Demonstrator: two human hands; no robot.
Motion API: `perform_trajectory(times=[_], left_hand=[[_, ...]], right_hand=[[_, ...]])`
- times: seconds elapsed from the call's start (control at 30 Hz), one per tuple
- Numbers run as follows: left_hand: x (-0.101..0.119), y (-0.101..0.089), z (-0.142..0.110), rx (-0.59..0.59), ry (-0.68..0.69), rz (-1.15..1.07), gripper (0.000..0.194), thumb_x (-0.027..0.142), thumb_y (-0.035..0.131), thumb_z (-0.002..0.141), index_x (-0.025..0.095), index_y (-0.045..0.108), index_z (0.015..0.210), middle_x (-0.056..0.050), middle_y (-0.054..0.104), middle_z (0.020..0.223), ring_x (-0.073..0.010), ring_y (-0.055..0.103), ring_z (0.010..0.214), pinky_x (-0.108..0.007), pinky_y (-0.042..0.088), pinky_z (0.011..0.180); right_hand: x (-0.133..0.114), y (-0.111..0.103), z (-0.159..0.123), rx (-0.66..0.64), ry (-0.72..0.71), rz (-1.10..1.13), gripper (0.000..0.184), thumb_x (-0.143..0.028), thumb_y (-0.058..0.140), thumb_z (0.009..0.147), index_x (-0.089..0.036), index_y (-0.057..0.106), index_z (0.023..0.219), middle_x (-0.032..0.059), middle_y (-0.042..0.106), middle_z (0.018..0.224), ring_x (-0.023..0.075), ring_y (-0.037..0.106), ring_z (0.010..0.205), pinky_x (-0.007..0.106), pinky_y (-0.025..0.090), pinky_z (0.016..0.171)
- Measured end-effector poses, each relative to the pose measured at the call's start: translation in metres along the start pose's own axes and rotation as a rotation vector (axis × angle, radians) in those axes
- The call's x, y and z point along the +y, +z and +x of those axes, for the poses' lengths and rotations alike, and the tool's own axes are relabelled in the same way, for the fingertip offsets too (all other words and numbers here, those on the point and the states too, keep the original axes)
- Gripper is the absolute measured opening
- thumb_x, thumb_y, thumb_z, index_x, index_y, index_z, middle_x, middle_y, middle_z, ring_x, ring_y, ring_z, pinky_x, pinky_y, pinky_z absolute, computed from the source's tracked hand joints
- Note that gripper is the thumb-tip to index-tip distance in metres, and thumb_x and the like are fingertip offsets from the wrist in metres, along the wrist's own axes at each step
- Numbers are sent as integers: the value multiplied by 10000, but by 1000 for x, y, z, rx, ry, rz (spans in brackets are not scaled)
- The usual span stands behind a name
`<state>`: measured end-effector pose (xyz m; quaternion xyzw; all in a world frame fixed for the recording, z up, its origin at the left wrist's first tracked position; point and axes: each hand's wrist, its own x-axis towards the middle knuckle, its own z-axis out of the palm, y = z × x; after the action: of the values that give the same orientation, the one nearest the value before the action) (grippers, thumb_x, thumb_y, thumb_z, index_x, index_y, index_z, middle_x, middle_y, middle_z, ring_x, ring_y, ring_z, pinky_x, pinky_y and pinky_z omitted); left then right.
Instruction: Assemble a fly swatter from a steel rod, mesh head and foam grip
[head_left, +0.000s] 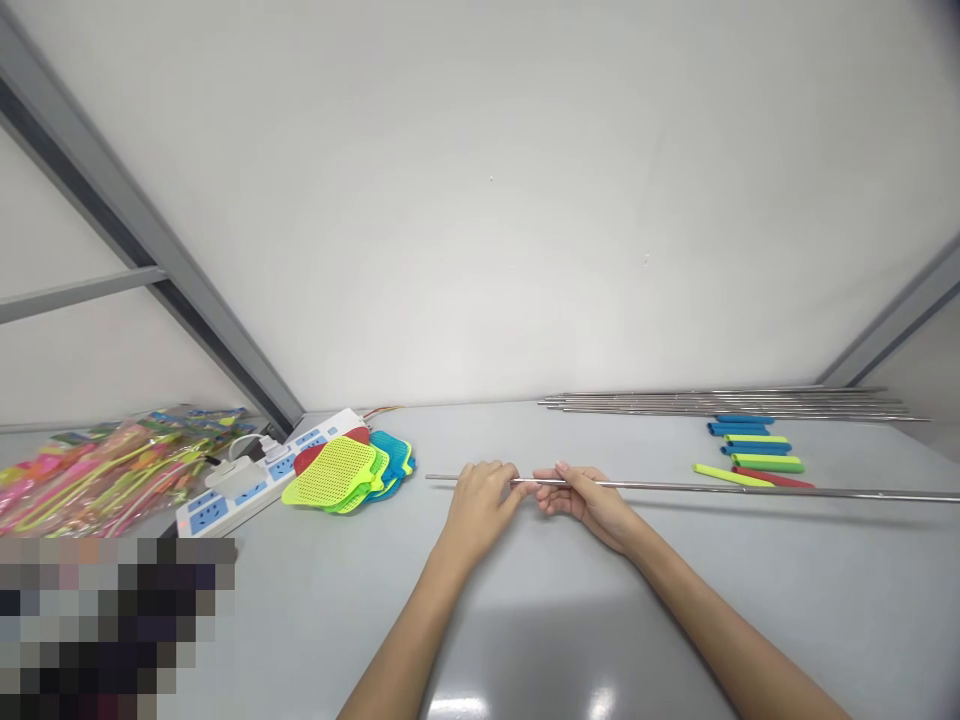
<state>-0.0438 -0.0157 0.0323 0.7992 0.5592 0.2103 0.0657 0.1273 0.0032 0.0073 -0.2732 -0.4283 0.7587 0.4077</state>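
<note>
A long, thin metal rod point(697, 488) runs level across the middle of the table and leaves the view on the right. My left hand point(484, 497) is closed over the rod near its thin left end, palm down. Close beside it, my right hand point(589, 497) pinches the same rod between thumb and fingers, with the palm turned partly up. Left of my hands lies a pile of fly swatter heads point(334, 475) in yellow-green, blue and red. Coloured plastic tubes point(765, 463) in blue, green, yellow and red lie behind the rod on the right.
Several more metal rods point(675, 402) lie along the back wall at right. A white power strip point(247, 492) with plugs sits at left, partly under the swatter heads. Beyond it are plastic-wrapped colourful items point(112, 470). Grey frame posts point(150, 230) stand at both sides.
</note>
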Motion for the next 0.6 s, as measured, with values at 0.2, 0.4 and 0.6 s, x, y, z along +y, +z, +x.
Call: perform_trajectory(times=[0.2,0.4,0.6], left_hand=[[2,8,-2,32,-35,74,335,427,294,811,193,500,688,4,560,702,-132,477,694,-268,260,647],[5,13,-4,42,-43,92,291,355,278,831,199,497,721,-1,563,727,-135,477,713,-273,255,656],[7,14,-4,18,-47,86,272,326,278,832,203,495,724,3,564,726,-136,480,717,-274,253,648]], right_hand=[[5,1,1,-8,-7,18,349,-349,427,793,-85,607,933,113,617,745,154,576,654,326,419,677],[6,0,2,8,-3,26,353,-356,439,784,-83,609,928,110,616,741,147,571,649,315,423,662],[6,-1,2,0,10,21,346,-353,438,785,-87,613,922,111,617,750,146,571,669,314,426,672]])
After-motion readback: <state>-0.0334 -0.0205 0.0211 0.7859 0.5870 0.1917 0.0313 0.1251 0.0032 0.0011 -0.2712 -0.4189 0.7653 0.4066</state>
